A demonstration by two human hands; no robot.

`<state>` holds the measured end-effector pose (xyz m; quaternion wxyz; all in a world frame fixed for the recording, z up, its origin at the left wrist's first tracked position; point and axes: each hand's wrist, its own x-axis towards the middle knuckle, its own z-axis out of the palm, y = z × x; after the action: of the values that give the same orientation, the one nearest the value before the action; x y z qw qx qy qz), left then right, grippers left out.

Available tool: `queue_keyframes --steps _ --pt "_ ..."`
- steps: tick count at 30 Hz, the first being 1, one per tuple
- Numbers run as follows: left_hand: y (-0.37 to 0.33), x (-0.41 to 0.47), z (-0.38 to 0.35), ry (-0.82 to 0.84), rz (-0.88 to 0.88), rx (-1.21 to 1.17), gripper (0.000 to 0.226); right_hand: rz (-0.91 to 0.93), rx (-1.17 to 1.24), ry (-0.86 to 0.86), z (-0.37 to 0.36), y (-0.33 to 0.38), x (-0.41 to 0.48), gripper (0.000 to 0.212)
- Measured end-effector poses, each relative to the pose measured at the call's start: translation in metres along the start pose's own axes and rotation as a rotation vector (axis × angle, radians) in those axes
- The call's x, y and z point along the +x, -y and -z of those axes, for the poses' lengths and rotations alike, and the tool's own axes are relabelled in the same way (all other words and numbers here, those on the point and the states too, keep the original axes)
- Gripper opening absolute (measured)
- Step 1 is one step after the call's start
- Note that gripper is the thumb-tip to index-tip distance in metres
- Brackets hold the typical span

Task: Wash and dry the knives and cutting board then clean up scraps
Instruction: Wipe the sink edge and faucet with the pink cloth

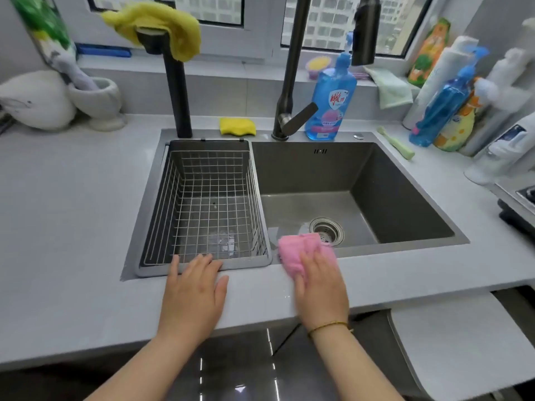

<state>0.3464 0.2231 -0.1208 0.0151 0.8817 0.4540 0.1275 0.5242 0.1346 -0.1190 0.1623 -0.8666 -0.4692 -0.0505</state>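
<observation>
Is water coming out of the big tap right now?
Off. No stream falls from the tap spout into the sink basin; only a wet patch shows near the drain.

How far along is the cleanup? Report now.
Done, apparently: sink and wire basket hold no knives or board; none in view. In hand: right hand presses pink cloth on the sink's front edge; left hand rests on counter. Left: finishing the wipe.
</observation>
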Motion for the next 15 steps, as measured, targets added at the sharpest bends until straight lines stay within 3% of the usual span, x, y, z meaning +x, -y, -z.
queue_keyframes --steps 2,4,8,10,13,15 --pt "0.001 -0.001 0.000 0.012 0.015 -0.039 0.044 0.171 0.037 0.034 0.003 0.020 -0.013 0.047" --pt "0.001 -0.001 0.002 0.035 0.024 -0.057 0.043 0.229 0.018 -0.009 0.006 0.003 -0.010 0.043" --pt "0.006 -0.002 0.005 0.079 -0.018 -0.063 0.042 -0.066 0.072 -0.045 0.007 -0.024 0.004 0.054" --pt "0.014 -0.007 0.010 0.086 -0.015 -0.192 0.049 -0.161 0.079 -0.034 0.001 -0.011 0.000 0.052" --pt "0.045 -0.016 0.023 -0.006 0.057 -0.280 0.068 -0.032 0.111 -0.148 -0.011 0.020 -0.019 0.044" --pt "0.071 -0.022 0.031 -0.087 0.145 -0.285 0.058 0.154 0.192 -0.159 -0.015 0.045 -0.037 0.049"
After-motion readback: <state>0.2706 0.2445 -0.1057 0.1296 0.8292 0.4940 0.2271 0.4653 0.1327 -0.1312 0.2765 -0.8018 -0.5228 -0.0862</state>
